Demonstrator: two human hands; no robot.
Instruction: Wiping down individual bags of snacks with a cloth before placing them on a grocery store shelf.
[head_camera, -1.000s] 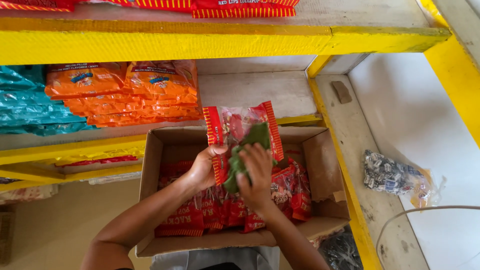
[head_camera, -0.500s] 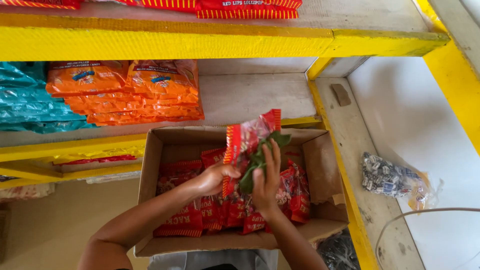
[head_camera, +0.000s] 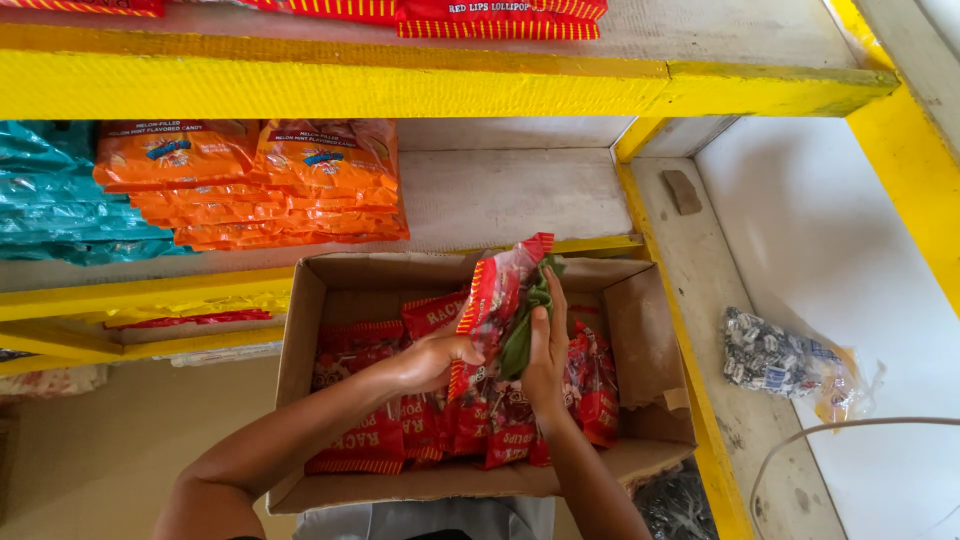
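Note:
My left hand (head_camera: 432, 362) grips the lower edge of a red candy packet (head_camera: 497, 300) with a clear window, held tilted on edge over an open cardboard box (head_camera: 300, 330). My right hand (head_camera: 547, 355) presses a green cloth (head_camera: 527, 318) flat against the packet's right face. Below both hands, several more red packets (head_camera: 380, 410) stand packed in the box.
Yellow-edged wooden shelves (head_camera: 400, 85) surround the box. Stacked orange candy bags (head_camera: 290, 180) and teal bags (head_camera: 50, 190) lie on the middle shelf, red packets (head_camera: 500, 15) on the top one. A clear bag of wrapped sweets (head_camera: 780, 365) lies at the right.
The packet has turned from facing me flat to standing on edge, and it sits lower over the box. My right hand has slid the cloth along its side.

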